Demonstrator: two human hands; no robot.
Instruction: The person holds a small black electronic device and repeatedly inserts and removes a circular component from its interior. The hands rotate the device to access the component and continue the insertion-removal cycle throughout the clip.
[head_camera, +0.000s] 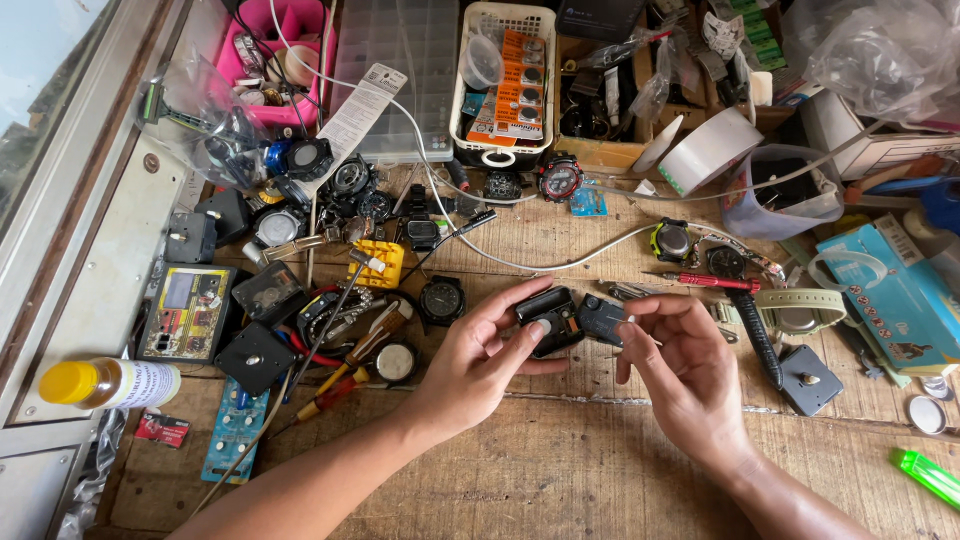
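Bottle (105, 382): yellow-capped, lying on its side at 9 o'clock of the left hand, at the bench's left edge
Meter (186, 313): small tester with a yellow-framed face, sitting just at 12 o'clock of the bottle
Screwdrivers (335, 385): red and yellow handles, lying at 9 o'clock of the left hand
Loose watches (345, 200): dark cases, crowding the bench at 11 o'clock of the left hand
Left hand (478, 362): pinching the black watch case, thumb pressing on its face, fingers curling behind it
Black watch case (552, 320): sitting at centre above the wooden bench (560, 470), held between both hands
Right hand (678, 368): fingertips closing narrowly on the dark part (602, 318) at the case's 3 o'clock side
Red screwdriver (705, 282): lying at 12 o'clock of the right hand
Tape roll (710, 150): white, leaning farther off at 12 o'clock
Green lighter (928, 475): lying at 4 o'clock of the right hand, well apart
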